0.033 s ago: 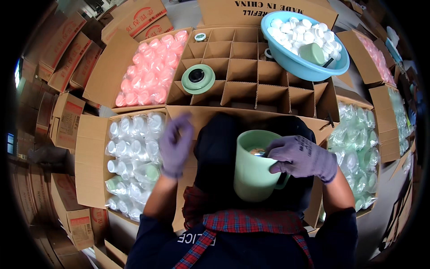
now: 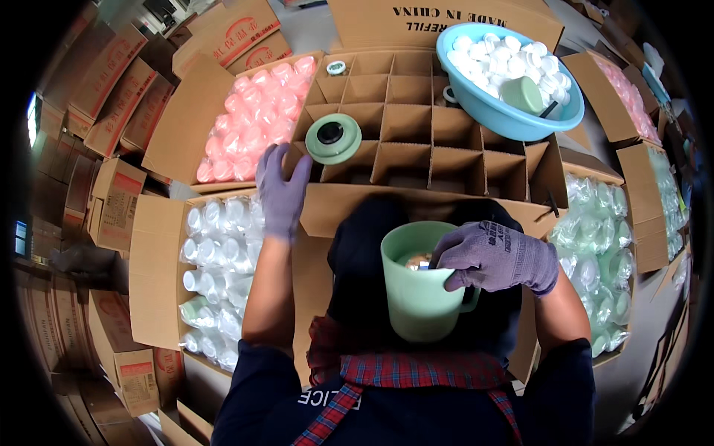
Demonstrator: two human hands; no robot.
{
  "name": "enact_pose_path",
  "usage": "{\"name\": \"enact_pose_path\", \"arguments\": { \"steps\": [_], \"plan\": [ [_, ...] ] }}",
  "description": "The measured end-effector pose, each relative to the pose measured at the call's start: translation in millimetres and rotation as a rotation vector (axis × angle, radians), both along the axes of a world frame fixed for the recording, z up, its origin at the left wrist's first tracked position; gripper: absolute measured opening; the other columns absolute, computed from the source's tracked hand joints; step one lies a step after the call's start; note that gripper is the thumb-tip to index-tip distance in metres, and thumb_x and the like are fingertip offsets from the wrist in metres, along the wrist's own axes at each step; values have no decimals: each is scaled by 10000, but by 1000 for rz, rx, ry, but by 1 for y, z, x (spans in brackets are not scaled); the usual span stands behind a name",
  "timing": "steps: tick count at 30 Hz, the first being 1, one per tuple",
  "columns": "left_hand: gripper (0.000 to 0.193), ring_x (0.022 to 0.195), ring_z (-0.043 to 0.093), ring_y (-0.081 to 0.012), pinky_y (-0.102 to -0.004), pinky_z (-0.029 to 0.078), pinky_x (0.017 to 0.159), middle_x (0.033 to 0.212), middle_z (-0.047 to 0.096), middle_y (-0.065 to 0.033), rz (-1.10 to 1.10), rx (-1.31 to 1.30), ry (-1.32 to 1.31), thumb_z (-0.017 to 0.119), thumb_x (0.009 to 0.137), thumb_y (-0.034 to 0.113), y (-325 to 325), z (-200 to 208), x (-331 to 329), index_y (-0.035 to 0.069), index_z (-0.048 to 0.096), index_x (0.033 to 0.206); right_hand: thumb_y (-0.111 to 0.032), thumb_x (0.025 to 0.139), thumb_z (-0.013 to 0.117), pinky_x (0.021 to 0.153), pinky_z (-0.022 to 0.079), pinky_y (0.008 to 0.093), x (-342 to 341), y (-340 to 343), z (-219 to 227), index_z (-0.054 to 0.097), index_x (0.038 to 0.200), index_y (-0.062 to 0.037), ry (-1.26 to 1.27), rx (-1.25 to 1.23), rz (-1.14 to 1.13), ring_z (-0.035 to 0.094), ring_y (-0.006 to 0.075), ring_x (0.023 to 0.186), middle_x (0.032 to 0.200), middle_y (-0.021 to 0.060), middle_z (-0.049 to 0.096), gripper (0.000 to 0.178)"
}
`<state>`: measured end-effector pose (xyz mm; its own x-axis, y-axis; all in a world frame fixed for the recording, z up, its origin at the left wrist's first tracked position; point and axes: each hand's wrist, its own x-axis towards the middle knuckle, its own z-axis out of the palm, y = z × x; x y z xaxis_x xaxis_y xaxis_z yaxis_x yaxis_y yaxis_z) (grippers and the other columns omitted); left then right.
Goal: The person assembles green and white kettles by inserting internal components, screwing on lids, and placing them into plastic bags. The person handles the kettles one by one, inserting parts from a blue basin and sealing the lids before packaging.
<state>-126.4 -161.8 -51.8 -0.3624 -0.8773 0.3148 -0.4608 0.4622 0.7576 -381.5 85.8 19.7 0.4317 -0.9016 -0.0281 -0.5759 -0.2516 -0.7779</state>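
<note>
My right hand (image 2: 500,256) in a grey-purple glove grips the rim of a pale green jug (image 2: 422,308) with a side handle. The jug stands upright at my lap, and something shiny shows inside it. My left hand (image 2: 282,195), gloved alike, is raised with fingers apart and holds nothing. Just beyond its fingertips, to the right, a round green lid (image 2: 343,152) with a black centre rests on the dividers of a cardboard box (image 2: 401,160). The left fingers look close to the lid but not around it.
A light blue basin (image 2: 476,110) of white caps (image 2: 513,56) stands on the divided box's far right, with a green cup (image 2: 523,95) among them. Open cartons hold pink wrapped pieces (image 2: 256,111), clear-bagged white pieces (image 2: 223,260) and green bagged pieces (image 2: 591,256). Stacked cartons (image 2: 111,82) line the left.
My left hand has moved forward and slightly left toward the green lid, its fingers spreading. The jug, still in my right hand, has tilted and shifted slightly left.
</note>
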Motion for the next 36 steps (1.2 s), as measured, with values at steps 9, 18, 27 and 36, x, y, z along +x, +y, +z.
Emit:
{"name": "enact_pose_path", "arguments": {
  "steps": [9,18,27,36],
  "plan": [
    [457,928,543,-201,-353,466,796,1031,546,-100,21,339,199,767,729,120,-95,-52,-73,17,507,1090,-49,815,754,1162,352,498,-51,-7,-62,712,976,-25,-286,-73,199,471,399,1364,1221,104,704,168],
    [463,1014,646,-191,-304,504,923,1135,664,-134,-463,90,527,673,856,-113,89,47,-72,-66,566,1304,-70,930,548,1127,382,375,-36,9,-48,653,1198,5,-805,-173,-787,580,221,1215,1209,92,670,298],
    [474,1291,538,-388,-530,385,1101,1375,561,-218,-1281,157,199,755,828,189,85,56,-46,-14,655,1245,-518,934,643,1128,353,552,8,27,-61,724,1132,7,-660,-496,-376,599,399,1191,1224,212,660,568],
    [379,1187,635,-385,-557,338,1142,1208,694,-178,-1352,-85,286,664,953,341,96,57,-38,4,738,1113,-305,851,786,1161,301,527,5,30,-40,773,1111,-86,-552,-627,-166,641,298,1163,1149,96,712,340]
  ]
}}
